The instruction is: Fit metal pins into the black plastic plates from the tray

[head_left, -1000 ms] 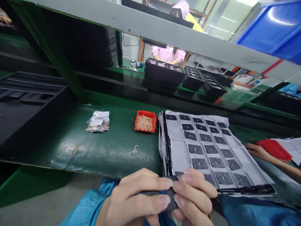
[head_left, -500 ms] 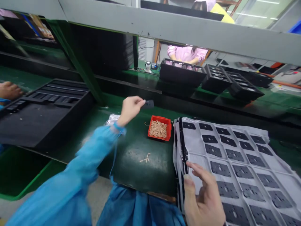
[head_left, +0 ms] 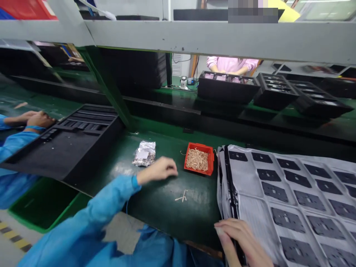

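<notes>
My left hand (head_left: 160,169) hovers over the green tabletop, left of a red bin (head_left: 213,159) filled with small tan sticks. Its fingers are loosely curled with a gap at the thumb, and nothing shows in them. At the back of the bench lies a small black plate (head_left: 188,130). My right hand (head_left: 241,241), open with fingers stretched, rests at the left edge of a stack of white trays (head_left: 251,211). Rows of flat black plates (head_left: 289,220) sit in the top tray's pockets; some pockets at its left hold none.
A clear bag of small parts (head_left: 145,154) and a few loose tan sticks (head_left: 182,196) lie on the bench. Left stands a large black box (head_left: 86,152), with a co-worker's hands (head_left: 40,119) beyond it. A green bin (head_left: 41,218) is below. A grey beam (head_left: 208,37) crosses overhead.
My left hand has let go of the black plate, which now lies at the back of the bench, and has come down nearer me. The view has shifted slightly.
</notes>
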Tool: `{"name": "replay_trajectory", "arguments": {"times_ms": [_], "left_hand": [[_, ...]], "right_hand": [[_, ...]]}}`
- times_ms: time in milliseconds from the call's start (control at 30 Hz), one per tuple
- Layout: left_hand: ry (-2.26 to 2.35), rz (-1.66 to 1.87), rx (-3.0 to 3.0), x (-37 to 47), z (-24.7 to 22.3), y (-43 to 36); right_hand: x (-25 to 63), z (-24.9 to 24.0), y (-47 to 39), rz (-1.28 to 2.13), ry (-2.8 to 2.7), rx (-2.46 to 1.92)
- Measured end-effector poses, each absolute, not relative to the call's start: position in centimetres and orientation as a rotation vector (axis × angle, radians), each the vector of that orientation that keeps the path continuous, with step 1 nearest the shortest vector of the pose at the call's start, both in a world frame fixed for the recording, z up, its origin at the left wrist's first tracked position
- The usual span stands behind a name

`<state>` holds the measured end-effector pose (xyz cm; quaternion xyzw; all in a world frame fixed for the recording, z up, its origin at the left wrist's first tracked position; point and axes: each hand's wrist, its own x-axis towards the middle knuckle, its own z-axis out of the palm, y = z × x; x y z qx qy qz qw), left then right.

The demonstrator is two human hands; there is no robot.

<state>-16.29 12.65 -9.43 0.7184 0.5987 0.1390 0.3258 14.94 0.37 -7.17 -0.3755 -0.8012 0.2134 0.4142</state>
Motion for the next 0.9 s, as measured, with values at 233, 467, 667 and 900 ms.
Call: {"name": "replay_trajectory", "arguments": {"times_ms": [233, 467, 667, 900], "left_hand": [[1.619, 0.583, 1.802, -9.2, -15.6, 4.8], [1.311, 1.129, 1.499, -9.6, -15.0, 4.1], [0.788, 1.501, 1.173, -8.1, -12.4, 2.3], [0.514, 1.539, 0.992, -7.6, -11.2, 2.4]], "right_hand": [[13.0, -7.5, -1.3, 0.821, -2.009, -0.834], [11.3, -11.6, -1.8, 1.484, -1.444, -1.250], [8.2, -10.7, -1.5, 1.979, -1.146, -1.006], [7.1, -9.0, -1.9, 2.279, -0.852, -0.742]]}}
